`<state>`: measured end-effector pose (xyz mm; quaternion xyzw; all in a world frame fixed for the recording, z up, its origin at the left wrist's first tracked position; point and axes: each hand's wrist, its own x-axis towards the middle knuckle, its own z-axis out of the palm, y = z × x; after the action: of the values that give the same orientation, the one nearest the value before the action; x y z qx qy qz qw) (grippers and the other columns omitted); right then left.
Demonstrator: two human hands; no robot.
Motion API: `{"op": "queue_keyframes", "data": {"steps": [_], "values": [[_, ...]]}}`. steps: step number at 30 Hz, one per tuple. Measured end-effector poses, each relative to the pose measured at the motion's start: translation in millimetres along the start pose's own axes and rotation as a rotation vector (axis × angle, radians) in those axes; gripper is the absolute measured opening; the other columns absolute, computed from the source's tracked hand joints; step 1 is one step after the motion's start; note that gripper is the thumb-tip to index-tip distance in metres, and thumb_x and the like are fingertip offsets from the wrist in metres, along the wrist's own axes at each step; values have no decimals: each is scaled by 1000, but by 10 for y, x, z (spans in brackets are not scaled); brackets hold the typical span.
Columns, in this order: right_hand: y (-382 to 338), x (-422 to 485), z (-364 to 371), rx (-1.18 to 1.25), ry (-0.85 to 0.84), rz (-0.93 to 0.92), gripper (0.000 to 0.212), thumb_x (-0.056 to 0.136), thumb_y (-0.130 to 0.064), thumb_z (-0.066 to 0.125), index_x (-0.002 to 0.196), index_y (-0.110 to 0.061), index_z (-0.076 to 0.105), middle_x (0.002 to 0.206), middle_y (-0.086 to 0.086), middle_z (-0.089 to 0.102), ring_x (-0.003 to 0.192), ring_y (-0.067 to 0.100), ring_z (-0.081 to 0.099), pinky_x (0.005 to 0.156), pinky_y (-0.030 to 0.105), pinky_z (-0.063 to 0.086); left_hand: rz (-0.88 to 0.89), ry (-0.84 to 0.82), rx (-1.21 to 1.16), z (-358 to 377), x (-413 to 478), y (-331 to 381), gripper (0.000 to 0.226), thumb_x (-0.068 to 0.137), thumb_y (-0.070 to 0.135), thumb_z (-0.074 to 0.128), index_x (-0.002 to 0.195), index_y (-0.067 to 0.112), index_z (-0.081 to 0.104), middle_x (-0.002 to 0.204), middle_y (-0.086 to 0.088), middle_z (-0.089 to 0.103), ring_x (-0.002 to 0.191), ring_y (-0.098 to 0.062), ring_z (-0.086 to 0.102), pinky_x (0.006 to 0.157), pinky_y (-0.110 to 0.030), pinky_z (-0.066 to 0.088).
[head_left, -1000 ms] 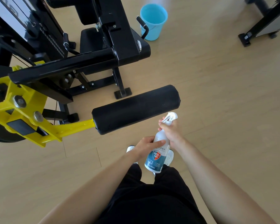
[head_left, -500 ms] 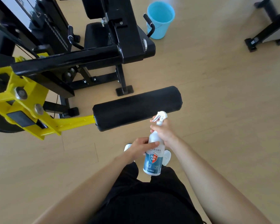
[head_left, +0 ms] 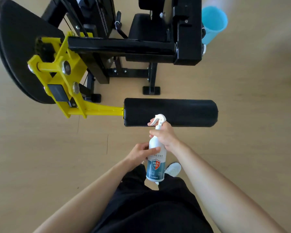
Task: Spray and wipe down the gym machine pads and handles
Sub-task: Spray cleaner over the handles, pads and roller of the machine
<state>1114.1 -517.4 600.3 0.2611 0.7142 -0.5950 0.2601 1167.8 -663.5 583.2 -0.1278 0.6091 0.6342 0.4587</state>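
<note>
While our right hand [head_left: 165,135] grips the white plastic spray bottle [head_left: 155,163] at its neck, our left hand [head_left: 141,153] holds its body, near the black cylindrical roller pad [head_left: 175,111].

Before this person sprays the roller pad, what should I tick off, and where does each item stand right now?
1. The right hand grips the spray bottle at its neck: ok.
2. The left hand holds the bottle's body: ok.
3. The nozzle is aimed at the roller pad: cannot tell.
4. Pad surface unobstructed: ok.
5. A wiping cloth within reach: cannot tell, none in view.
</note>
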Motion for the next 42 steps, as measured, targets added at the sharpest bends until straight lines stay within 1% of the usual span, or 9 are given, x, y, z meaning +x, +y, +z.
{"op": "queue_keyframes", "data": {"steps": [5,10,14,19,22,26,33,38,42], "values": [[-54,46,88,-109,-26,14,16,85,5,63,85,-10,60,75,5,62,54,12,62,62,28,51,-5,-29,-27,-58,0,-24,30,96,28,72,119,8,71,110,-7,79,99,-21,76,83,-32,62],[-77,48,9,-269,-66,4,24,79,11,57,96,-4,63,89,5,61,71,17,59,64,26,51,35,-32,17,-102,71,-30,33,89,35,76,117,17,76,113,-3,78,110,-25,72,98,-40,56],[-46,10,-203,-430,-75,11,35,78,9,60,105,-13,62,96,0,62,79,15,58,69,30,50,142,410,122,-317,232,117,16,89,18,73,104,25,78,104,6,78,95,-9,71,92,-33,53],[37,-52,-422,-401,33,99,15,84,4,61,86,-11,64,78,4,64,71,21,62,65,30,52,215,801,372,-701,523,459,53,93,13,65,144,18,55,141,-5,54,121,-23,55,105,-42,48],[54,-119,-525,-386,67,108,17,87,3,63,82,-13,61,75,2,62,70,17,59,56,23,44,171,715,565,-789,711,568,73,94,18,63,160,18,32,164,-6,32,146,-30,33,116,-48,39],[171,-186,-681,-294,106,104,29,82,6,64,95,-20,65,86,2,62,74,16,59,60,23,45,95,625,816,-674,795,494,80,97,22,62,164,20,21,174,-3,6,153,-33,13,111,-52,42],[435,-299,-1003,-178,249,174,13,82,-5,66,87,-17,66,85,3,70,73,17,66,66,27,52,121,630,980,-466,592,11,88,91,16,65,164,17,16,173,-8,-6,156,-34,10,99,-46,51],[537,-392,-1202,-117,289,116,25,81,4,65,86,-20,68,85,-3,69,60,12,65,70,29,53,65,503,903,-388,398,-422,79,86,12,67,158,16,35,166,-6,27,148,-29,33,112,-43,41],[661,-459,-1301,-95,350,137,29,71,4,66,76,-25,69,83,0,71,64,15,65,71,31,53,224,612,903,-335,419,-252,73,81,6,68,151,16,48,159,-6,39,141,-33,38,107,-46,44]]}}
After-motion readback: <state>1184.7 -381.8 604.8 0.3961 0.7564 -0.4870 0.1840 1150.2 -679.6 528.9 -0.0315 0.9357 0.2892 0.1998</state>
